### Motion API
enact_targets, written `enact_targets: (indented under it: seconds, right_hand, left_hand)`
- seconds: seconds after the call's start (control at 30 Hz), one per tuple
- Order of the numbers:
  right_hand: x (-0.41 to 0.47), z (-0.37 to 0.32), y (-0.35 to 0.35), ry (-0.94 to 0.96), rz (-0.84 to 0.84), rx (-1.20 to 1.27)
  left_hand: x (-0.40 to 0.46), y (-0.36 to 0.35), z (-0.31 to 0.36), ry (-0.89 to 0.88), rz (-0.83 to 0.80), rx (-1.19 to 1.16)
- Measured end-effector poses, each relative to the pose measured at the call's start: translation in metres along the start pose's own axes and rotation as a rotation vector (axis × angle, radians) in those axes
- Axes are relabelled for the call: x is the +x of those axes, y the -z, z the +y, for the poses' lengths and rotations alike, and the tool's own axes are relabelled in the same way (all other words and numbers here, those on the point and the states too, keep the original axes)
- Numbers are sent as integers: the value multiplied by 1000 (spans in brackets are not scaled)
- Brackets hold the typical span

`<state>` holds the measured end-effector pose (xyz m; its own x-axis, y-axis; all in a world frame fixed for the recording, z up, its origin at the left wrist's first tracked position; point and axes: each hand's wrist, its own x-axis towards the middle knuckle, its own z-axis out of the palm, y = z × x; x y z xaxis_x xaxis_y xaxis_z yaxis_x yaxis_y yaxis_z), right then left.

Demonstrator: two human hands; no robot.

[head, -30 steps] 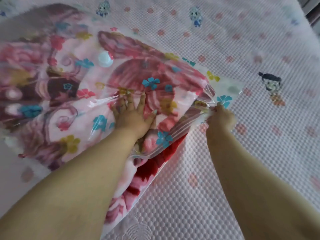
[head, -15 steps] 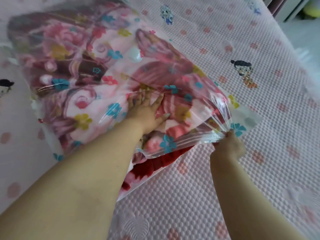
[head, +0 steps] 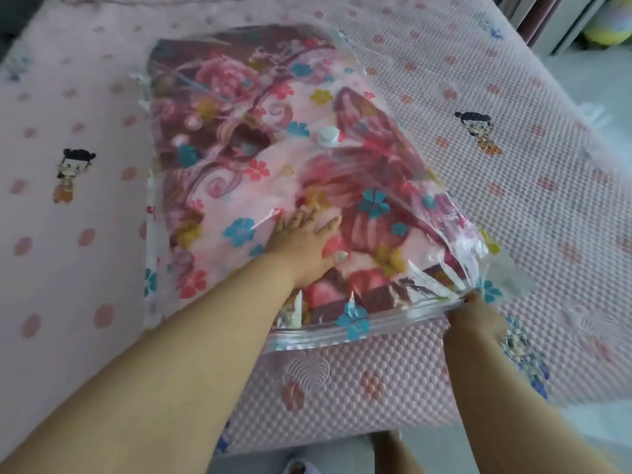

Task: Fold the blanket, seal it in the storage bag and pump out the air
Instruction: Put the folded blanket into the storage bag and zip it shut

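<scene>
A clear storage bag [head: 376, 328] printed with small flowers lies on the bed, its zip edge toward me. Inside it sits the folded pink and red floral blanket [head: 239, 138]. A white round valve [head: 329, 134] stands on the bag's top face. My left hand [head: 304, 241] presses flat on the bag with fingers spread. My right hand [head: 473, 316] pinches the bag's near right corner at the zip strip. The blanket's near edge shows just behind the zip.
The bed cover [head: 513, 186] is pink, quilted and dotted, with cartoon figures [head: 478, 131] printed on it. The bed's front edge [head: 342, 436] runs just below the bag. Floor and furniture show at the far right [head: 581, 35].
The bag has slid and turned so its zip edge faces me near the bed's front edge. My right hand stayed on the corner, pulling it toward me. The blanket's red edge no longer sticks out.
</scene>
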<state>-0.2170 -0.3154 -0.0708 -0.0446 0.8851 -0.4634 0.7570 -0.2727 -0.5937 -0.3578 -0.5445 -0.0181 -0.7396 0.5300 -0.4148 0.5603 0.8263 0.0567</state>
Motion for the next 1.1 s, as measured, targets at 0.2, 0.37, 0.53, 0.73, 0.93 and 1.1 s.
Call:
enact_targets:
  seconds: [0.2,0.37,0.53,0.73,0.93,1.1]
  right_hand:
    - [-50,19,6,-182,-300,914]
    - [-139,50,1,-248,-604,914]
    - [-170,87,-14,-267,-760,695]
    - [-156,91,-27,438,-759,-124]
    - [-131,92,-38,1648,-229,-548]
    - [-106,73,-71,2000,-260,-377]
  left_hand:
    - [-71,-20,9,84,292,-182]
    - [-117,-41,25,127,494,-379]
    - [-166,-61,33,250,911,-595]
    - [-213,-119,71,392,820,-929]
    - [-175,-153,64,814,336,-1738]
    - [-134,-163,57,977,304,-2056]
